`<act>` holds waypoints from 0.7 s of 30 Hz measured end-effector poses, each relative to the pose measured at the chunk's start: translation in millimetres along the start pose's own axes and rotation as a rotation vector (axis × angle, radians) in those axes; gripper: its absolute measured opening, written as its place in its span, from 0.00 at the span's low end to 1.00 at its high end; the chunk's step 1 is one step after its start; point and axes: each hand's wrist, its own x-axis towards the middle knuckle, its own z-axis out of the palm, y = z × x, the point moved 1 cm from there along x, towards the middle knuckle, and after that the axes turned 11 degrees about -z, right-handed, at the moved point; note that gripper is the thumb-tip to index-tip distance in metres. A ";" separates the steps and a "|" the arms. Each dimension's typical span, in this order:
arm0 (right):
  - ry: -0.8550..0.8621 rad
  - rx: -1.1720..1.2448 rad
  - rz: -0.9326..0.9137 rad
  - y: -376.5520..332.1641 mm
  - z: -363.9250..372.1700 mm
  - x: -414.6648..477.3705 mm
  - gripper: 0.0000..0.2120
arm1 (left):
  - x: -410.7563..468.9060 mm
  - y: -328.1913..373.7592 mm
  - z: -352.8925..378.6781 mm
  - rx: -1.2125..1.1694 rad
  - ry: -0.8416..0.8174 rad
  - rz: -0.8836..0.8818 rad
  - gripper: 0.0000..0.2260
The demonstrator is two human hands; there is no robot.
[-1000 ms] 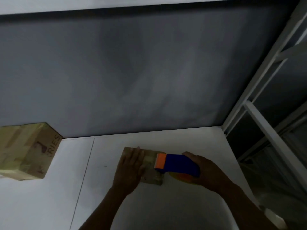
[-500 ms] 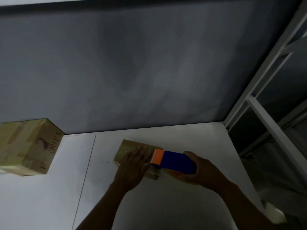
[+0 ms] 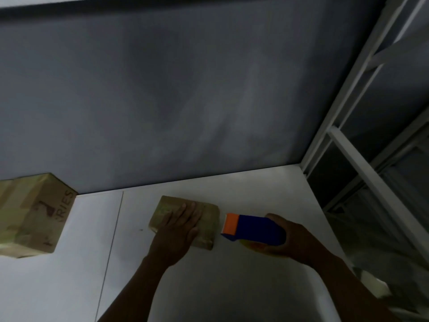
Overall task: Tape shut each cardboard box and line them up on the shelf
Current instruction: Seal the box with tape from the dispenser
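The small cardboard box (image 3: 209, 213) lies near the back edge of the shelf (image 3: 255, 194); our left hand (image 3: 177, 231) rests flat on it, fingers straight. Just beside it, our right hand (image 3: 296, 241) grips the blue tape dispenser (image 3: 255, 228). A larger box (image 3: 32, 217) sits well left.

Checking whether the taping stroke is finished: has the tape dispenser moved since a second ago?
Yes. The tape dispenser slid right, off the small box, away from the shelf seam.
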 end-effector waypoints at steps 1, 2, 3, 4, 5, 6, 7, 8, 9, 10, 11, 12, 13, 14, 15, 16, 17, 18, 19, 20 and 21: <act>-0.002 -0.012 0.000 2.1 1.4 -0.5 0.26 | -0.7 0.1 -0.2 0.004 -0.004 0.005 0.28; -0.001 -0.026 -0.002 4.6 2.1 -1.1 0.26 | -1.2 -0.3 -0.1 0.005 0.000 0.009 0.27; 0.003 -0.040 0.003 6.4 2.2 -1.6 0.27 | -1.3 -0.6 -1.2 0.011 0.010 0.010 0.26; 0.002 -0.048 0.005 7.1 1.9 -1.7 0.27 | -1.3 -1.1 -2.8 0.015 0.015 0.009 0.26; -0.005 -0.057 0.005 7.8 2.0 -1.2 0.28 | -1.0 -2.2 -3.6 0.018 0.011 0.006 0.25; -0.021 -0.073 0.007 7.6 3.3 0.3 0.29 | -0.7 -3.2 -3.0 0.023 0.005 0.004 0.25; -0.039 -0.095 0.005 6.5 5.8 2.8 0.30 | -0.4 -3.1 -2.7 0.035 -0.007 0.000 0.25; -0.049 -0.135 -0.002 7.6 9.9 6.1 0.30 | 0.3 -2.6 -1.8 0.044 -0.021 -0.006 0.25; -0.054 -0.186 -0.018 10.2 15.5 10.5 0.32 | 1.5 0.4 -3.4 0.042 -0.025 -0.014 0.27; -0.061 -0.239 -0.024 14.1 21.7 14.8 0.35 | 2.7 5.1 -5.7 0.020 -0.029 -0.034 0.29; -0.058 -0.284 -0.022 19.1 27.8 18.5 0.38 | 4.8 11.9 -10.6 -0.002 -0.023 -0.055 0.31; -0.053 -0.322 -0.013 25.5 33.0 21.7 0.41 | 8.2 19.2 -14.9 -0.011 0.009 -0.070 0.32; -0.043 -0.353 -0.010 30.8 36.6 23.3 0.41 | 11.4 26.3 -18.9 -0.023 0.035 -0.089 0.33; -0.037 -0.379 -0.001 34.1 39.0 24.3 0.41 | 14.6 33.2 -21.0 -0.045 0.051 -0.115 0.32; -0.030 -0.411 -0.004 35.9 40.2 24.8 0.41 | 17.2 39.3 -21.5 -0.051 0.049 -0.137 0.29; -0.023 -0.443 -0.012 36.6 41.0 25.2 0.41 | 18.8 44.3 -20.1 -0.026 0.047 -0.136 0.27; 0.009 -0.458 -0.034 35.8 42.2 25.9 0.40 | 19.6 48.7 -17.8 0.024 0.031 -0.110 0.29; 0.053 -0.452 -0.073 36.3 44.1 26.9 0.40 | 19.8 51.9 -13.5 0.076 0.015 -0.070 0.36; 0.108 -0.432 -0.141 36.8 45.8 29.1 0.40 | 19.5 53.7 -10.6 0.116 0.014 -0.047 0.43; 0.147 -0.413 -0.215 37.5 47.6 31.2 0.41 | 19.2 54.1 -8.7 0.137 0.012 -0.047 0.48; 0.151 -0.401 -0.268 36.9 48.7 32.4 0.42 | 19.4 53.8 -9.1 0.146 0.012 -0.056 0.48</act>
